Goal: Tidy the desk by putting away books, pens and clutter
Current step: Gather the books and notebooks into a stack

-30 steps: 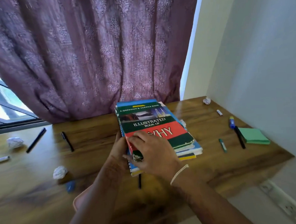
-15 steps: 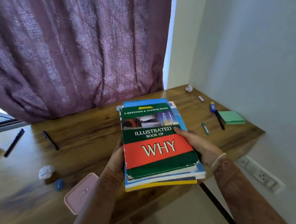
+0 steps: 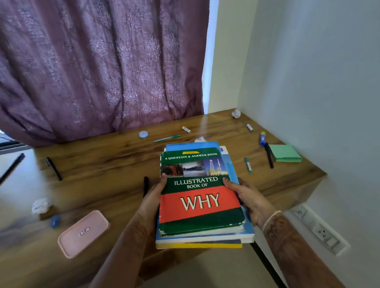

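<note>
A stack of books (image 3: 201,200), topped by a green and red "Illustrated Book of WHY", is lifted off the wooden desk (image 3: 111,170) and hangs over its front edge. My left hand (image 3: 152,198) grips the stack's left side, thumb on the cover. My right hand (image 3: 251,198) grips the right side, thumb on top. Pens lie scattered: two black ones (image 3: 53,168) (image 3: 10,168) at the left, a teal one (image 3: 168,138) behind the stack, a black pen (image 3: 269,155) and a blue marker (image 3: 262,138) at the right.
A pink case (image 3: 83,233), a crumpled paper ball (image 3: 40,205) and a blue eraser (image 3: 54,221) lie front left. Green sticky notes (image 3: 285,153) sit by the right wall (image 3: 324,81). Another paper ball (image 3: 236,114) is in the far corner. A purple curtain (image 3: 92,61) hangs behind. A wall socket (image 3: 321,233) sits low at the right.
Both hands moved from pressing on the stack to gripping its sides and lifted it toward me off the desk. A teal pen and a round blue item behind it came into view.
</note>
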